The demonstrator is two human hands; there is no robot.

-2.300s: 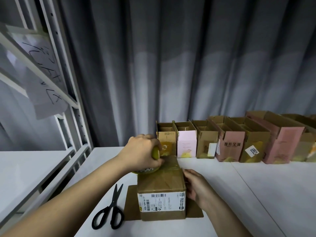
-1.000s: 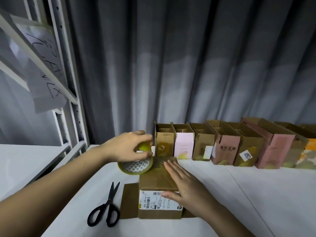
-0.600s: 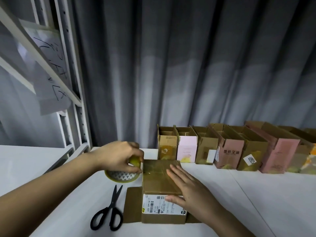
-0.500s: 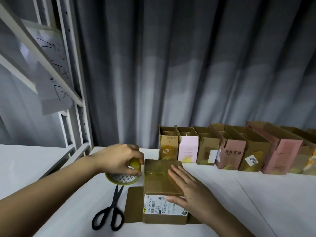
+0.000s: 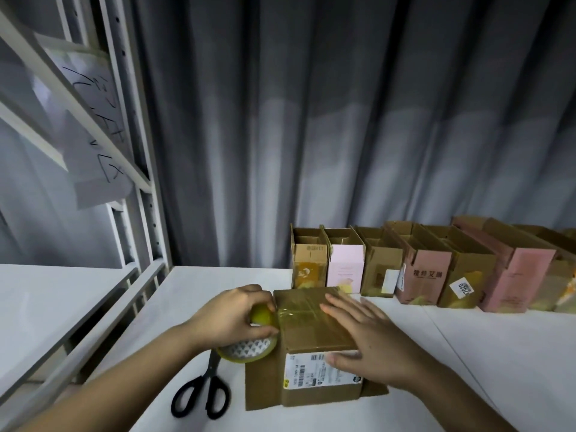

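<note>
Worktop: a white worktop (image 5: 467, 353) carries everything.
Room: a grey pleated curtain (image 5: 311, 135) hangs behind. A white metal shelving rack (image 5: 137, 213) stands at the left, with a handwritten paper sign (image 5: 90, 145) on it.
Back row: open cartons (image 5: 424, 269), brown and pink, stand side by side along the curtain.
Cardboard box (image 5: 314, 332): closed, near the front edge, on a flat cardboard sheet (image 5: 261, 385). Clear tape crosses its top, and a shipping label (image 5: 311, 374) faces the viewer.
Tape roll (image 5: 249, 349): against the box's left side.
Scissors (image 5: 202, 394): black-handled, lying just left of the sheet.
Left hand (image 5: 230, 316): fingers curled round the tape roll.
Right hand (image 5: 371, 338): fingers (image 5: 339, 307) straight, slightly spread, flat on the box top; the thumb lies over the label.
</note>
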